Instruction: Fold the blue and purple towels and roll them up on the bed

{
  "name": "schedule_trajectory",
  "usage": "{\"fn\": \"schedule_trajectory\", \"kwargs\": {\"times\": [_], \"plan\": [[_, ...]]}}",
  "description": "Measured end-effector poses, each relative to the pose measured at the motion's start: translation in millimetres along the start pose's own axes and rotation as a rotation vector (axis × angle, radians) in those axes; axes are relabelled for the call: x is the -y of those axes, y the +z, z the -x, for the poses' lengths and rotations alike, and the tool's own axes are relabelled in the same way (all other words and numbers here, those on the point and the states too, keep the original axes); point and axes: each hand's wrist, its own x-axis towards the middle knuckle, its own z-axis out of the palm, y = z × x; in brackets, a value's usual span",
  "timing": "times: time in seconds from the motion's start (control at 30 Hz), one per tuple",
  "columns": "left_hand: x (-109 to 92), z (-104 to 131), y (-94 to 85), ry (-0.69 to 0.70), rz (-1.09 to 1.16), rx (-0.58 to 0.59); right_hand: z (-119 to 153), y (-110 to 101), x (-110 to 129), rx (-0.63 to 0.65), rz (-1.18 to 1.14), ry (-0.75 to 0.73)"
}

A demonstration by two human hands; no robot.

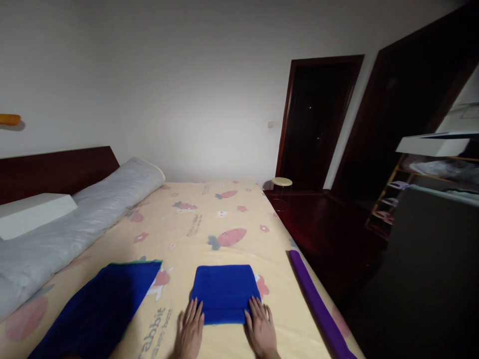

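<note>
A blue cloth (226, 289), folded into a rough rectangle, lies flat on the bed with a narrow fold along its near edge. On its near left corner rests my left hand (191, 326), fingers stretched out and palm down. My right hand (260, 324) lies the same way on the near right corner, fingers slightly spread. To the left is a second, darker blue cloth (108, 299) with a green edge, spread out and partly in shadow. A rolled purple cloth (314, 299) runs along the bed's right side.
The bed (220, 214) has a cream sheet printed with carrots and rabbits. A long grey bolster (97, 214) and a white box (37, 212) lie by the headboard (56, 169). Beyond the bed stand a round stool (281, 181), a dark door (318, 124) and a loaded shelf (396, 184).
</note>
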Motion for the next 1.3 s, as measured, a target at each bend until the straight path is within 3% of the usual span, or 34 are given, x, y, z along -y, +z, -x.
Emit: {"fn": "schedule_trajectory", "kwargs": {"times": [0.07, 0.13, 0.23, 0.33, 0.43, 0.53, 0.63, 0.73, 0.83, 0.93, 1.03, 1.1, 1.23, 1.3], "plan": [[-7.6, -3.3, -8.9, -0.090, -0.024, 0.054, -2.5, -7.1, 6.5, 0.028, 0.009, 0.075], [-26.2, -10.1, -18.8, -0.100, 0.017, 0.116, -6.0, -13.5, 24.3, 0.073, -0.049, 0.048], [-59.4, -24.4, -31.8, -0.016, 0.153, 0.221, -13.2, -19.7, 57.7, 0.195, -0.243, -0.091], [-77.2, -37.8, -40.0, 0.045, 0.219, 0.308, -22.6, -21.5, 77.1, 0.277, -0.342, -0.092], [-70.5, -46.2, -43.1, 0.062, 0.222, 0.333, -32.5, -20.5, 71.3, 0.280, -0.280, -0.068], [-50.7, -48.3, -40.3, -0.008, 0.147, 0.318, -38.5, -15.0, 49.3, 0.209, -0.107, 0.035], [-36.1, -45.0, -31.4, -0.094, 0.017, 0.268, -38.3, -5.1, 30.2, 0.152, 0.042, 0.192], [-36.0, -40.3, -21.4, -0.092, -0.058, 0.170, -35.9, 0.2, 27.6, 0.119, 0.095, 0.250], [-47.9, -40.3, -16.0, -0.051, -0.032, 0.121, -36.8, -7.1, 41.5, 0.132, 0.011, 0.149], [-62.6, -47.0, -15.6, 0.080, 0.082, 0.249, -41.5, -19.8, 60.1, 0.260, -0.173, -0.080], [-68.7, -55.0, -17.4, 0.139, 0.153, 0.362, -47.7, -24.6, 66.3, 0.344, -0.250, -0.156], [-64.4, -57.4, -18.8, 0.108, 0.154, 0.341, -51.1, -21.0, 58.2, 0.319, -0.201, -0.103], [-44.6, -52.2, -20.5, -0.092, -0.006, 0.182, -51.7, -6.4, 25.4, 0.199, 0.057, 0.208], [-36.9, -47.6, -19.8, -0.130, -0.092, 0.119, -49.1, -0.8, 12.6, 0.180, 0.152, 0.294]]}}
